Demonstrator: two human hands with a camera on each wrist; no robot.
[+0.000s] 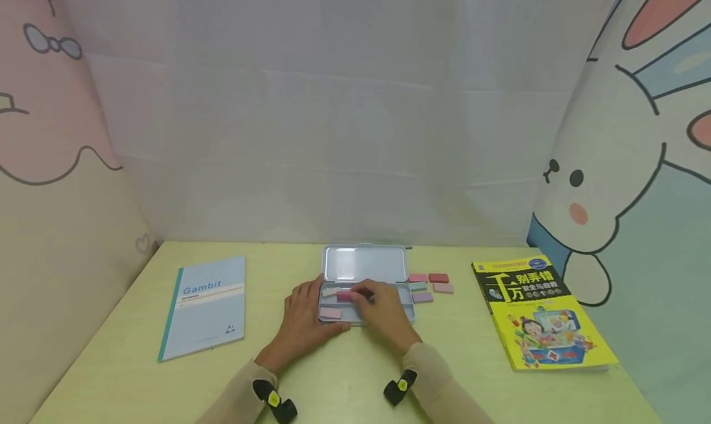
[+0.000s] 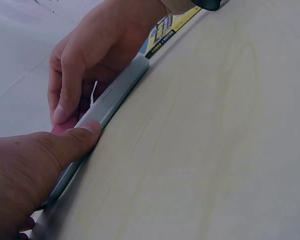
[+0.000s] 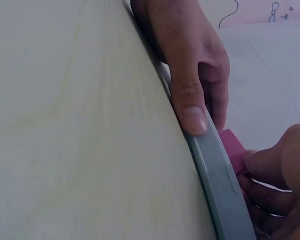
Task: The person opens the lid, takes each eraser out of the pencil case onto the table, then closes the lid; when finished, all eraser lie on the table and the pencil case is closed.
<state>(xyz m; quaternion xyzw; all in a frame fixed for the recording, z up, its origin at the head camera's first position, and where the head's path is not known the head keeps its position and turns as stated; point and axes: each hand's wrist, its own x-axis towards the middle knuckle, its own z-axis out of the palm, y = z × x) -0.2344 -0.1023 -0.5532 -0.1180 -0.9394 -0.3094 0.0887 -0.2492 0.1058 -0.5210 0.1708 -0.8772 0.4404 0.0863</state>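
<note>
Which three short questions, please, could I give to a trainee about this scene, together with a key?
1. True or false: the lid of the tin is open.
2. Choose one. What does the right hand pinch?
A) the notebook
B) a dark pink block
C) the yellow book
3. In the head view, how many small blocks lie on the table to the right of the tin?

Key: 1. True. 2. B. 3. Five.
</note>
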